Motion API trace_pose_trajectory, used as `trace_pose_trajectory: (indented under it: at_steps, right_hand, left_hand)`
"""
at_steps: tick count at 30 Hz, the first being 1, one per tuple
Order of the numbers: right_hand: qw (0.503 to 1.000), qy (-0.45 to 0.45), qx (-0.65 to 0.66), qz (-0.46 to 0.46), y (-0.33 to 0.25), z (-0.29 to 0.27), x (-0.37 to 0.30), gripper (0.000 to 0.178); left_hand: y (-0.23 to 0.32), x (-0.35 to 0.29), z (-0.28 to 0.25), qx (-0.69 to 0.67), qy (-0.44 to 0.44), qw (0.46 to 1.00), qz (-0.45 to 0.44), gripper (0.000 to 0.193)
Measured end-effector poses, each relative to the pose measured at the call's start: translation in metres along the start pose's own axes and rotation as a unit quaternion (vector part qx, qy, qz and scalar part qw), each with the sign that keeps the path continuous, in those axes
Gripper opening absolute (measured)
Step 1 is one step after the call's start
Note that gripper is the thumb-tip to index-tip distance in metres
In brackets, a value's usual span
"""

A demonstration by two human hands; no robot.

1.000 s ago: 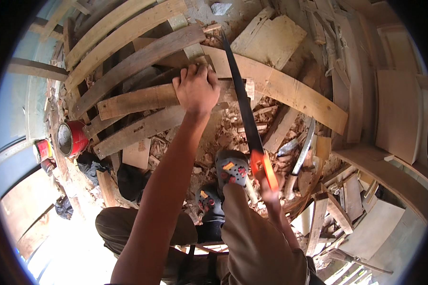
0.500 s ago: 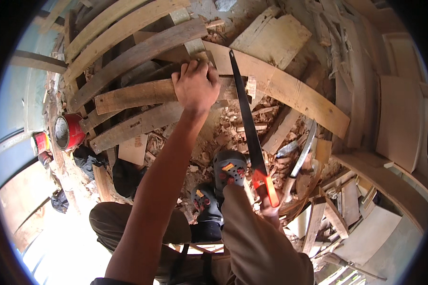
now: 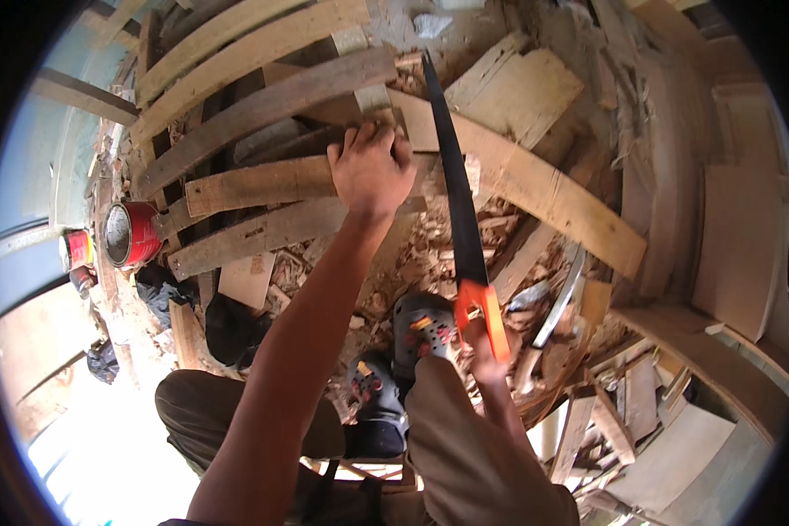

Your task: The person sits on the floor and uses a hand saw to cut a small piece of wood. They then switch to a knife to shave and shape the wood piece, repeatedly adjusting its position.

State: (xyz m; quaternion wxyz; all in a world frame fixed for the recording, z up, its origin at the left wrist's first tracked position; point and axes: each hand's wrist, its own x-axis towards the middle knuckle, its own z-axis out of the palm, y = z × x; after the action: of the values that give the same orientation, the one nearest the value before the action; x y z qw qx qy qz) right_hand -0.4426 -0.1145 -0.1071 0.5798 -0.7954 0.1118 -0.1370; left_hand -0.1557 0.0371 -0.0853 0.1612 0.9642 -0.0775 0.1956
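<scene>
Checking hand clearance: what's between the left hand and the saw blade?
A short stretch of wooden board, seen in the head view between the left hand and the saw blade; I see nothing lying on it.

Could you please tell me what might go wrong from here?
The left hand rests on the board close to the saw, so a slip of the blade might cut its fingers.

A bare knife lies among the scraps near the right hand, which might brush against it.

One shoe is near the saw's handle in this view, so a stray stroke could perhaps bump it.
</scene>
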Motion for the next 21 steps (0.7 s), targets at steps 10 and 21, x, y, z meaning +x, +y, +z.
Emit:
trace_pose_trajectory:
  at_steps: [10, 21]
  right_hand:
    - [0.985, -0.008, 0.155, 0.075, -0.009, -0.02, -0.047, 0.039]
    - [0.996, -0.047, 0.041, 0.062, 0.001, -0.027, -0.042, 0.032]
  left_hand:
    - [0.01, 0.004, -0.004, -0.032, 0.017, 0.999, 0.016, 0.014]
    - [0.01, -0.007, 0.0, -0.03, 0.014, 0.999, 0.016, 0.015]
